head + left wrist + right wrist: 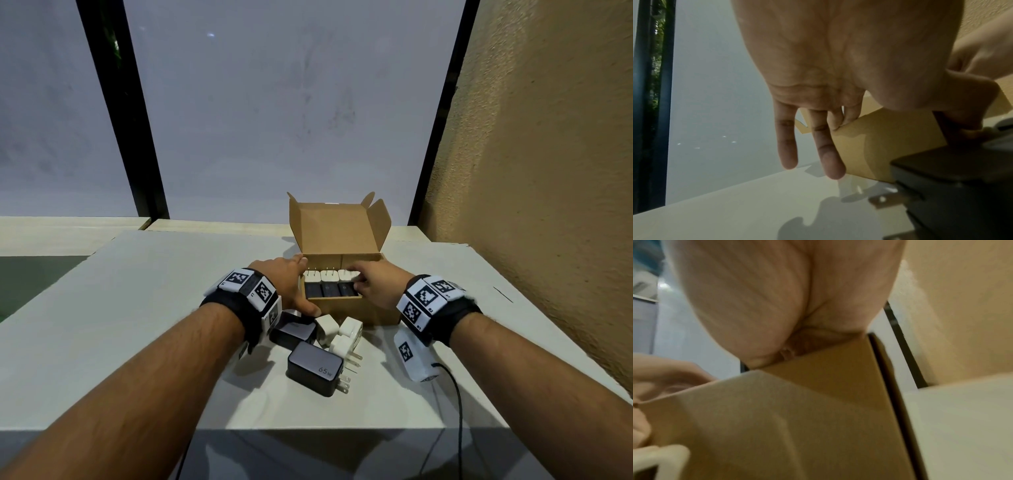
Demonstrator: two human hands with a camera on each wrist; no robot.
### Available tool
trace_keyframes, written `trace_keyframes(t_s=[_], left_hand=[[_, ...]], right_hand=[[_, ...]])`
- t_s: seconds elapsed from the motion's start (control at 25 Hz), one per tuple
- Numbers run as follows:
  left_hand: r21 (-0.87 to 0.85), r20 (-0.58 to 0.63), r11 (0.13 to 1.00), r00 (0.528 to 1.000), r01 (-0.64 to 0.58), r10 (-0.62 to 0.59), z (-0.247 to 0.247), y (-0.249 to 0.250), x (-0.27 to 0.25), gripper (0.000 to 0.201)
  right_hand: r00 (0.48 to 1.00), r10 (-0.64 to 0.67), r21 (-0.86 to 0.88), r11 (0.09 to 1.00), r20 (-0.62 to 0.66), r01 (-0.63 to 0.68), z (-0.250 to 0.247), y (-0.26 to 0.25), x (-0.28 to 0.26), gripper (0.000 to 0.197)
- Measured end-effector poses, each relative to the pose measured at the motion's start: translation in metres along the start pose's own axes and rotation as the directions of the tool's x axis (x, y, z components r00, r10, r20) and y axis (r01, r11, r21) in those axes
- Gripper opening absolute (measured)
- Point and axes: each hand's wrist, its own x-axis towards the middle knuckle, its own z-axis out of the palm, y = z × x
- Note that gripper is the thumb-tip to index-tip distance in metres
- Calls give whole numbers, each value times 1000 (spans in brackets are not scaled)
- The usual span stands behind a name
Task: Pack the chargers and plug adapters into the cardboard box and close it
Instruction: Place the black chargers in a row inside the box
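An open cardboard box (346, 310) stands on the table with its lid upright. Inside are a row of white plug adapters (328, 275), prongs up, and a row of black chargers (329, 290). My left hand (294, 284) holds the box's left wall (890, 146), thumb on the front corner. My right hand (358, 281) reaches into the box's right end, its fingers curled on the rightmost white adapter. In front of the box lie a black 65W charger (315, 369), another black charger (293, 330) (951, 186) and two white adapters (325, 329) (347, 339).
The white table (137, 325) ends close in front of the loose chargers. A rough tan wall (548, 171) rises on the right. Behind the box is a frosted window with black frame bars (137, 137). A black cable (459, 411) hangs off the front right.
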Motion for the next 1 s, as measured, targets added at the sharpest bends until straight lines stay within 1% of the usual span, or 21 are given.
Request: trace_keyframes(t_s=[0.04, 0.12, 0.16, 0.2, 0.24, 0.28, 0.32, 0.36, 0.44, 0.56, 0.64, 0.76, 0.84, 0.88, 1.0], left_hand=[[-1, -1, 1000, 1000, -1, 1, 0, 0, 0, 106], [2, -4, 1000, 1000, 0, 0, 0, 1, 1, 104], [4, -6, 1000, 1000, 0, 0, 0, 1, 0, 104], [4, -9, 1000, 1000, -2, 2, 0, 1, 1, 103], [2, -11, 1000, 1000, -3, 3, -1, 1, 0, 102], [0, -11, 1000, 1000, -1, 1, -1, 1, 0, 101], [1, -10, 1000, 1000, 2, -2, -1, 1, -1, 100], [3, -9, 1000, 1000, 5, -5, -1, 2, -1, 101], [7, -9, 1000, 1000, 7, -7, -2, 3, -2, 103], [23, 3, 1000, 1000, 6, -6, -3, 3, -1, 104], [21, 10, 1000, 1000, 8, -8, -3, 3, 0, 102], [22, 10, 999, 1000, 23, -23, -2, 3, -1, 104], [29, 13, 999, 1000, 26, -27, -3, 4, -2, 106], [32, 17, 999, 999, 27, -28, -4, 4, -2, 106], [38, 14, 999, 1000, 19, -20, -5, 4, -1, 105]], right_hand=[[998, -33, -19, 999, -49, 32, -5, -4, -8, 42], [975, -165, -58, 986, -150, 158, -14, -16, -34, 28], [955, -257, -98, 965, -145, 245, -16, -25, -51, 23], [936, -340, -153, 934, -93, 324, -14, -33, -69, 25], [918, -395, -209, 900, -20, 383, -10, -42, -85, 33], [911, -409, -267, 874, 51, 407, -4, -49, -99, 43], [910, -402, -325, 852, 100, 411, 3, -53, -109, 52], [911, -394, -369, 834, 123, 411, 9, -56, -116, 59], [911, -396, -406, 817, 118, 408, 17, -60, -123, 62], [915, -400, -374, 842, 52, 389, 20, -60, -131, 50], [921, -387, -317, 869, 43, 380, 19, -56, -136, 42], [938, -332, -271, 898, 104, 347, 18, -52, -141, 49], [950, -298, -252, 916, 98, 313, 22, -52, -142, 52], [953, -294, -228, 925, 79, 304, 24, -52, -142, 48], [959, -277, -125, 951, 56, 282, 27, -53, -142, 31]])
